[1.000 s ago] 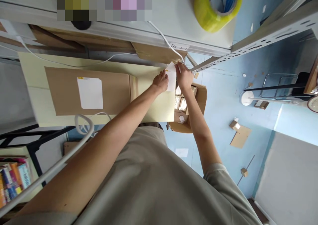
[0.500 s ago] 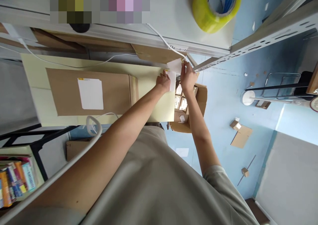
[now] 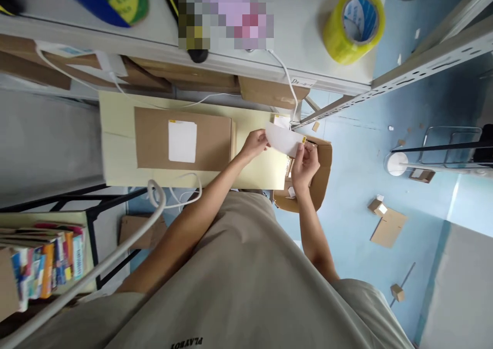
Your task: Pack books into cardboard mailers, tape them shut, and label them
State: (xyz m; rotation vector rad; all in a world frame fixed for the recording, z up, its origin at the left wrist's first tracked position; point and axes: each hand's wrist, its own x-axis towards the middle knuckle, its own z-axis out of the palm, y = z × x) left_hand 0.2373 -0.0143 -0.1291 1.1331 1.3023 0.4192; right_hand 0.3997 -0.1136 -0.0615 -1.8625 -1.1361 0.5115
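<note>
Both my hands hold one white paper label sheet above the right end of a pale yellow table. My left hand pinches its left edge and my right hand pinches its right edge, near a small yellow mark. A flat brown cardboard package with a white label lies on the table to the left of my hands. Another small white label sits at the table's far right corner.
An open cardboard box with small items stands on the blue floor under my right hand. A roll of yellow tape rests on the grey shelf above. White cables hang off the table. Books sit lower left. Cardboard scraps litter the floor.
My hands have pulled the white sheet away from the table's far corner toward me, and my right hand has dropped lower. The camera view has shifted, showing more of the shelf.
</note>
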